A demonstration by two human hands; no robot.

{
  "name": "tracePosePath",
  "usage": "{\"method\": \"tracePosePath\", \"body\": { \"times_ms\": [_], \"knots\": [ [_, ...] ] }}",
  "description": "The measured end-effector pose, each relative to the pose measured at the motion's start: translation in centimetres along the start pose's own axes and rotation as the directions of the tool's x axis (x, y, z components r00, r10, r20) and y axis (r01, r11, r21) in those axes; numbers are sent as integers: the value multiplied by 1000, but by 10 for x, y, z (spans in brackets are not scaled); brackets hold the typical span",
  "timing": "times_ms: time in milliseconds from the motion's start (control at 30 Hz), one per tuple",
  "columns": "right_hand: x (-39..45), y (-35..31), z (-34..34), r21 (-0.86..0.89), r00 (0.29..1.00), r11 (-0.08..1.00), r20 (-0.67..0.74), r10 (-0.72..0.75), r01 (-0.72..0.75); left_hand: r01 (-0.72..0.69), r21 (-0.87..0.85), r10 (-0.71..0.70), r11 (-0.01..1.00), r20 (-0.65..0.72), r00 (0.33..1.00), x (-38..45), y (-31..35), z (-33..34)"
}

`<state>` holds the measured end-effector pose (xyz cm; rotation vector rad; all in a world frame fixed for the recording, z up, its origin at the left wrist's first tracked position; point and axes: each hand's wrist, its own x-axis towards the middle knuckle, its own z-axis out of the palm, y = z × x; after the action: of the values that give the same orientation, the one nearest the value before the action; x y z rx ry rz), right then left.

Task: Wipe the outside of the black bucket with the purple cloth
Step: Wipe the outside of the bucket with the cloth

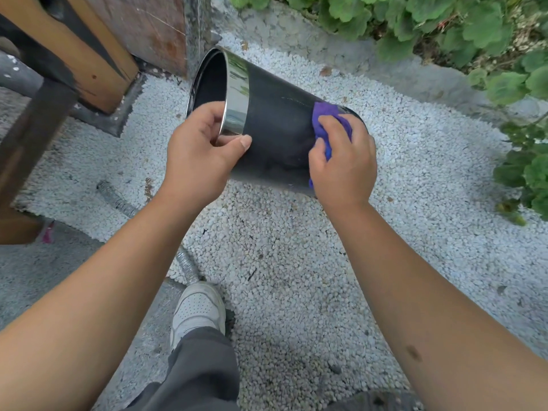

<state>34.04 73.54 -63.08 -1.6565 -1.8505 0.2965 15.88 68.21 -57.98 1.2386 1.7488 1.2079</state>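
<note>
Up close, the right hand point(344, 164) is clenching a crumpled purple cloth point(330, 121) and pressing it against the matte black side of a cylindrical black bucket point(278, 129), close to the bucket's base end. The left hand point(197, 157) is gripping the bucket's open end, thumb lying across the shiny chrome rim band point(237, 93) while the fingers are curling inside the mouth. Between the two hands the bucket is being held off the ground, tipped on its side with its mouth facing left and its base pointing right. Below, white pebble gravel point(296, 262) is spreading across the ground, with a white sneaker point(198, 310) and grey trouser leg point(201, 372) showing. A ribbed metal hose point(118, 200) is lying on the gravel at left, wooden furniture point(89, 63) is standing at upper left, and green leafy plants point(444, 22) are bordering the top right.
</note>
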Motion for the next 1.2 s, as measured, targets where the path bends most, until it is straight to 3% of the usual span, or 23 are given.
{"method": "tracePosePath", "body": {
  "times_ms": [67,167,233,367,600,867,1200],
  "knots": [
    [0,1,0,4,1000,1000,-3,16,-16,-36,38,37,999,-21,999,-3,-4,-4],
    [-2,5,2,16,999,999,-3,46,-46,-214,339,181,916,126,975,-13,-16,-9],
    [-4,6,2,22,997,997,11,70,-70,-204,457,171,866,114,979,-19,-29,-11],
    [2,7,-1,27,995,997,68,75,-77,7,314,-12,949,16,1000,-21,-34,-10],
    [28,0,-26,135,978,972,105,180,-193,-24,287,28,958,-10,1000,-8,-15,-9],
    [39,-70,-34,167,970,973,158,-185,158,-128,329,107,936,80,991,-10,-5,-13],
    [35,0,-24,-59,940,984,292,177,-167,10,237,-7,971,-17,1000,-7,-12,-17]
  ]
}}
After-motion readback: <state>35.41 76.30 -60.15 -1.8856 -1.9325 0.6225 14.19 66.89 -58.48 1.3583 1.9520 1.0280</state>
